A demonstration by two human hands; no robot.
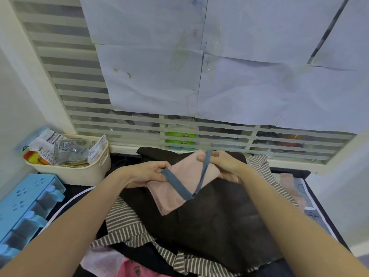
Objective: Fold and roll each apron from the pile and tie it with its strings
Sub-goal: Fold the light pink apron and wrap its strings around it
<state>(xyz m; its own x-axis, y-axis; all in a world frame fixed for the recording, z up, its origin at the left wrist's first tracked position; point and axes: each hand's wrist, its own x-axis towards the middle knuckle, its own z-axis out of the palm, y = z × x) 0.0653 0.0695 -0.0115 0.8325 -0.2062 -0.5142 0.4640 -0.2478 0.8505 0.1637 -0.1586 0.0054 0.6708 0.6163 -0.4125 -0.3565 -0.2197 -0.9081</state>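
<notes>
Pinching blue string ends: left hand, right hand, over pink apron.

No text, label or number can be read anywhere. Packets crammed into a cream basket at the left carry blocks of small print and what looks like a barcode, all too blurred to make out. Paper sheets taped over the window blind show only faint marks and stains, no legible writing. A mat at the right edge bears line drawings, not letters.
</notes>
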